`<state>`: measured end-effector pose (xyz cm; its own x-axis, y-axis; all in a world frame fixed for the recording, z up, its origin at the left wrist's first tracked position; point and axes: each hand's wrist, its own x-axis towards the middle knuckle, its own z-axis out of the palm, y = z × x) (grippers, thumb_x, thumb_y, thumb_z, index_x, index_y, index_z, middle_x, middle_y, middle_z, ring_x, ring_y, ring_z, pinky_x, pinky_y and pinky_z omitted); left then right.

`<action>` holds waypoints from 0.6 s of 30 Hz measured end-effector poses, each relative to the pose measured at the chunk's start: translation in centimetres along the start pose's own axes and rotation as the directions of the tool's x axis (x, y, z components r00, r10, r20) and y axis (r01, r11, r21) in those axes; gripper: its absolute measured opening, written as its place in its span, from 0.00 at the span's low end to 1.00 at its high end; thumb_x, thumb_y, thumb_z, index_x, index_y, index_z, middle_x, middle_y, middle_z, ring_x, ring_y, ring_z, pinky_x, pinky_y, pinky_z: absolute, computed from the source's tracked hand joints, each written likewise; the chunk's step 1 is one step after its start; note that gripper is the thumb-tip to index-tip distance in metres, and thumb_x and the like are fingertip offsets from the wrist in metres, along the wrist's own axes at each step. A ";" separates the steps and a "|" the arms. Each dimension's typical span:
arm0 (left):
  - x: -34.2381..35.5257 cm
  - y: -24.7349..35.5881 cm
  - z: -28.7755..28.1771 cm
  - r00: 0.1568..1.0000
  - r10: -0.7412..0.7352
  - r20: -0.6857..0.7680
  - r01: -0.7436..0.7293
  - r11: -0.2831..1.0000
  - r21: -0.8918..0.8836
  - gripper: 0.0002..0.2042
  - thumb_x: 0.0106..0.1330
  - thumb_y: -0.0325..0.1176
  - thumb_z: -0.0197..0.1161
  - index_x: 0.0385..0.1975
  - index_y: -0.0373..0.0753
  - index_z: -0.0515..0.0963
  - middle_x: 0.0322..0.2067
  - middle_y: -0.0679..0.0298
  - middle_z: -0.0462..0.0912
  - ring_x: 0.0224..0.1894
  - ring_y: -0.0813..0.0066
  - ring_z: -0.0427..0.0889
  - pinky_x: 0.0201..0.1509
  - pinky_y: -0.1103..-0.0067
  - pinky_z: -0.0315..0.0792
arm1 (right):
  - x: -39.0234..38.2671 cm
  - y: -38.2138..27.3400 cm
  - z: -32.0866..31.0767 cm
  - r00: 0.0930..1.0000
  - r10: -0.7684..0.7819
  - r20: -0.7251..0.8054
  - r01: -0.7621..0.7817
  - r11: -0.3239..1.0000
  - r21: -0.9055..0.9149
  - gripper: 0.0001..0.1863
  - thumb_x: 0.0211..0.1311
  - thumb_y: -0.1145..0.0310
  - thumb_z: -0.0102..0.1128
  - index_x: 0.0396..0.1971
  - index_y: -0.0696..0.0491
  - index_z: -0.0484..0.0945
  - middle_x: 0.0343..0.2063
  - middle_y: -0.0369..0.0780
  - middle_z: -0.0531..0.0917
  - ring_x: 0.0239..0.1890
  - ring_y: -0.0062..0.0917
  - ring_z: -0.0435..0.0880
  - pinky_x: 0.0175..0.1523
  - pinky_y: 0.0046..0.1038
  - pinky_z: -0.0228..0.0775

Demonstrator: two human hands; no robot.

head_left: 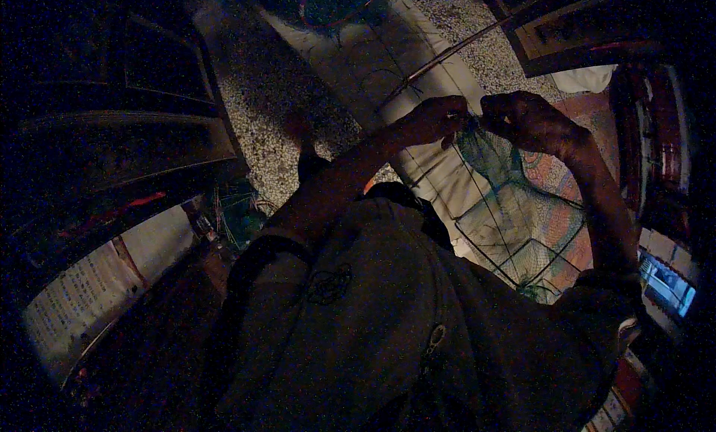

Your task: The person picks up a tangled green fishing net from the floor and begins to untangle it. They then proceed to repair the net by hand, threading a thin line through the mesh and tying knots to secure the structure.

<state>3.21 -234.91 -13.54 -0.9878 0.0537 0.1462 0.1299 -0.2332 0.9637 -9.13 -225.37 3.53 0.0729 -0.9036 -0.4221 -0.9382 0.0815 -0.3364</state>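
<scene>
In dim light, my left hand (441, 117) and my right hand (531, 123) meet in front of me, their fingers closed in pinches a small gap apart. Bunched green netting (488, 157) hangs down from between the fingertips and looks gripped by both. Below, the mesh spreads out toward my lap, with dark cords (488, 199) crossing it in wide diamonds. Under it lies a pale cloth or sheet (425, 167). Anything finer at the fingertips is too dark to make out.
A thin rod (455, 50) slants across the pale sheet. More green netting (339, 7) lies at the far end. Dark wooden furniture (179, 137) stands left, above a printed paper sheet (89, 290). At right are a white bag (585, 79) and a lit screen (668, 284). The floor (272, 145) is speckled.
</scene>
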 end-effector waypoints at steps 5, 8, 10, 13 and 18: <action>0.6 -1.0 0.0 0.978 0.209 0.001 -0.178 0.829 0.530 0.09 0.61 0.35 0.46 0.37 0.38 0.67 0.28 0.61 0.72 0.28 0.68 0.76 0.31 0.75 0.71 | 0.1 0.8 1.2 0.994 -0.097 -0.056 0.090 0.989 -0.119 0.08 0.50 0.68 0.53 0.27 0.57 0.70 0.24 0.43 0.72 0.32 0.35 0.73 0.38 0.31 0.67; 0.9 0.1 0.0 0.959 0.279 0.059 -0.241 0.683 0.690 0.09 0.60 0.34 0.47 0.38 0.39 0.68 0.33 0.61 0.73 0.36 0.62 0.74 0.37 0.72 0.71 | -0.2 1.7 1.6 0.964 -0.222 -0.149 0.218 0.975 -0.044 0.08 0.50 0.68 0.53 0.26 0.57 0.71 0.25 0.43 0.71 0.33 0.35 0.72 0.38 0.31 0.67; 0.8 0.3 -0.3 0.967 0.251 0.048 -0.216 0.705 0.676 0.09 0.60 0.35 0.48 0.37 0.40 0.69 0.35 0.61 0.73 0.38 0.61 0.74 0.39 0.72 0.70 | -0.1 1.7 1.4 0.974 -0.181 -0.134 0.173 0.983 -0.066 0.08 0.49 0.68 0.53 0.25 0.57 0.71 0.24 0.43 0.71 0.32 0.35 0.72 0.37 0.30 0.67; 0.8 0.0 -0.5 0.957 0.290 -0.003 -0.214 0.714 0.667 0.09 0.59 0.36 0.49 0.35 0.41 0.71 0.34 0.62 0.74 0.37 0.63 0.75 0.39 0.72 0.70 | -0.1 0.7 0.4 0.980 -0.173 -0.096 0.151 0.968 -0.202 0.07 0.49 0.68 0.53 0.24 0.57 0.71 0.24 0.43 0.71 0.31 0.35 0.72 0.36 0.30 0.67; 0.8 -0.7 -0.1 0.990 0.112 -0.081 -0.049 0.835 0.548 0.09 0.60 0.37 0.50 0.35 0.40 0.72 0.34 0.61 0.75 0.36 0.64 0.75 0.39 0.74 0.70 | -0.3 0.3 -0.3 0.992 -0.120 -0.050 0.109 0.975 -0.193 0.07 0.47 0.70 0.55 0.24 0.58 0.71 0.24 0.43 0.71 0.30 0.35 0.73 0.35 0.30 0.66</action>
<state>2.29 -234.76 -14.13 -0.9708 -0.0512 0.2343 0.2044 0.3343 0.9200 -9.50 -225.23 3.80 0.1682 -0.9266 -0.3363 -0.9722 -0.0997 -0.2118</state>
